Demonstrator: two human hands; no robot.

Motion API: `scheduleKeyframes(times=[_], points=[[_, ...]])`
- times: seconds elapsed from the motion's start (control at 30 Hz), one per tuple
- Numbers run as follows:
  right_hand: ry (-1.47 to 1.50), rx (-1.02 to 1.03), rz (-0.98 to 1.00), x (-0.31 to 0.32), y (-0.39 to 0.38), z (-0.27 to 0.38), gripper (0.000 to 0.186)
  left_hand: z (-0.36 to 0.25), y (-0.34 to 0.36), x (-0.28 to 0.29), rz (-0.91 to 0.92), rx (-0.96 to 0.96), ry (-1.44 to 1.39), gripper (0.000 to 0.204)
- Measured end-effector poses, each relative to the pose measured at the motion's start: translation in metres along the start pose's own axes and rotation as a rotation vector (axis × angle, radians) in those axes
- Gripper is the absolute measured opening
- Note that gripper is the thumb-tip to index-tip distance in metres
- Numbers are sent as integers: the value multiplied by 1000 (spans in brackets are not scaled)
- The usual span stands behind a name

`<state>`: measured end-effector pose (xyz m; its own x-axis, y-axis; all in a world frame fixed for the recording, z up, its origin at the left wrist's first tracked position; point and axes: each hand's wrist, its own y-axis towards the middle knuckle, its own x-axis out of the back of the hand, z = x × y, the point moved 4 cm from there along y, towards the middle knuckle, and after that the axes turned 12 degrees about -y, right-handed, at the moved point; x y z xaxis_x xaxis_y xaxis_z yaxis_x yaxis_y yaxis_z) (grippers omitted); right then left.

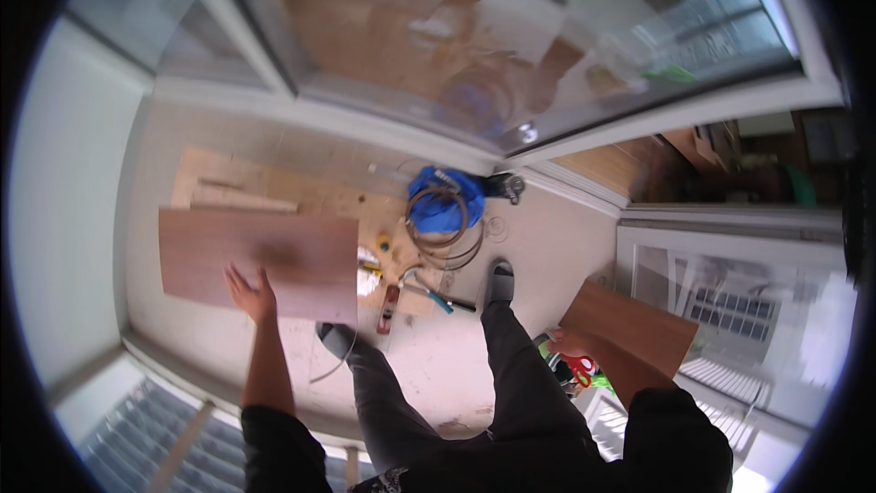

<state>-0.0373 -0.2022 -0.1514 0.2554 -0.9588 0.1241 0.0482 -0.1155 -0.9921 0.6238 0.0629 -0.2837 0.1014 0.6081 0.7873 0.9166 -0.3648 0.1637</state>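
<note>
My left hand lies with its fingers spread on a large brown board, near the board's lower edge. To the right, my right hand is down beside a smaller brown board, its fingers curled and slightly blurred. What those fingers hold is hidden. Red-handled scissors lie just below that hand, among dark and green items. My right forearm passes in front of the smaller board's lower part.
Between the boards lie a claw hammer, a red level, a yellow tape measure, a blue bag and a coiled hose. A glass door stands ahead. My slippered feet are on the pale floor.
</note>
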Motion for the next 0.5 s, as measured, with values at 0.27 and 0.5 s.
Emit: scheduleKeyframes(times=[0.27,0.5], points=[[338,-269,262,-73,-35,-115,27,-141,-208,13,843,-459,-246,19],[303,-81,100,-29,-28,-195,24,-372,-294,83,1444,-276,-95,33]])
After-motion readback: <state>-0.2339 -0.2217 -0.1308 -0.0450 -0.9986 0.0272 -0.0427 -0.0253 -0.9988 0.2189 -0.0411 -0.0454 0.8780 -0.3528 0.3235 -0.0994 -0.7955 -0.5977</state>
